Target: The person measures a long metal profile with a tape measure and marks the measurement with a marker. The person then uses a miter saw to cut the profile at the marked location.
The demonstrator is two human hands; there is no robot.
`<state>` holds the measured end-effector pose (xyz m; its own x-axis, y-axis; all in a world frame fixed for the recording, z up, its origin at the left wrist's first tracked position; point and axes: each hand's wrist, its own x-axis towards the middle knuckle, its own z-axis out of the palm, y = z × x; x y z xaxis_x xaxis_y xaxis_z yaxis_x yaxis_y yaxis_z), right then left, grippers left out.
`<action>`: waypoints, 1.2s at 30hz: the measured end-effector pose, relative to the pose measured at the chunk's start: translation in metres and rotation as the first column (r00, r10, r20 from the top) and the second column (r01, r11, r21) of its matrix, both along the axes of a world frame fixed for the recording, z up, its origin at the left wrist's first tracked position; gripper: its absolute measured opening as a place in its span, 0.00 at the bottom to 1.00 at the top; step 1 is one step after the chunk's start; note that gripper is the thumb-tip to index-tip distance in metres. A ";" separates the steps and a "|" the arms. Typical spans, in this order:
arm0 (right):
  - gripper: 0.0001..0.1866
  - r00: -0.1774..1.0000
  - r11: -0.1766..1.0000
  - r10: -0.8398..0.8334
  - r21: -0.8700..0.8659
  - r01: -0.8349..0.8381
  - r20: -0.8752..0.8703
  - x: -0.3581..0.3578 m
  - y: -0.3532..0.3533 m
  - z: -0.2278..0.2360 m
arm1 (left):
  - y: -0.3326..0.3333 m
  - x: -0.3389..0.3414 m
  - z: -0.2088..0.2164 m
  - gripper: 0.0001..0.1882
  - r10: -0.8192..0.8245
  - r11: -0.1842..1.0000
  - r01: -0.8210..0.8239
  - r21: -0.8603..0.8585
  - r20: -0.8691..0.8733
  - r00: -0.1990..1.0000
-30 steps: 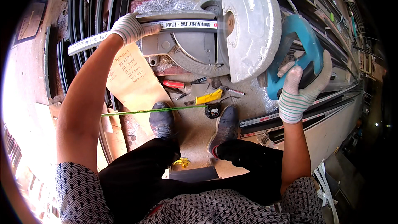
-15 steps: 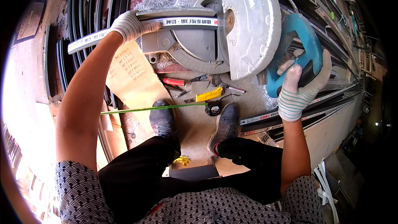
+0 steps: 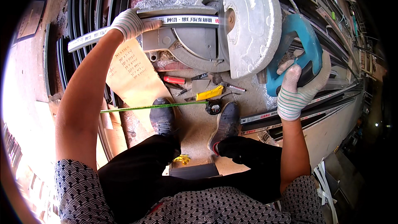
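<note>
My gloved left hand (image 3: 129,24) grips a long metal profile (image 3: 184,20) wrapped in white printed film, pressing it along the fence of a miter saw. The profile's left end sticks out past my wrist, and its right end reaches the large grey blade guard (image 3: 253,25). In my gloved right hand (image 3: 296,95) is the teal saw handle (image 3: 317,47), with fingers wrapped through its loop. Below the profile lies the saw's grey base (image 3: 197,43). The guard hides the blade, so I cannot see whether it touches the profile.
Between my shoes lie a tape measure (image 3: 213,107) with its green blade drawn out leftward, a yellow utility knife (image 3: 209,93) and a red-handled tool (image 3: 174,80). Cardboard with handwriting (image 3: 134,85) leans left of them. Dark profiles (image 3: 78,20) stack at left; more film-wrapped profiles (image 3: 265,118) lie at right.
Almost nothing differs. Both hands keep their grips on the profile and the saw handle, with only a very slight shift of the view.
</note>
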<state>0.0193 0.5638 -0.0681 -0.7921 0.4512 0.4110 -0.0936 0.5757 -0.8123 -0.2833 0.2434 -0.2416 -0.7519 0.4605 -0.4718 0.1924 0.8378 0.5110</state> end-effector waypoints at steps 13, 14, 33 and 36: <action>0.39 1.000 1.000 -0.004 0.022 0.005 -0.021 0.006 -0.001 -0.011 | 0.001 0.004 0.009 0.39 -0.023 1.000 0.023 0.020 -0.009 1.000; 0.39 1.000 1.000 -0.009 0.018 0.010 -0.023 0.006 -0.002 -0.012 | -0.001 0.003 0.006 0.43 -0.034 0.999 0.035 0.040 -0.020 0.999; 0.40 0.999 0.990 -0.007 0.143 0.012 -0.040 0.023 -0.002 -0.042 | 0.002 0.005 0.009 0.38 -0.038 0.999 0.039 0.016 -0.032 0.999; 0.40 0.999 0.987 -0.012 0.162 0.018 -0.041 0.028 -0.004 -0.048 | 0.002 0.006 0.011 0.38 -0.038 0.999 0.038 0.025 -0.022 0.999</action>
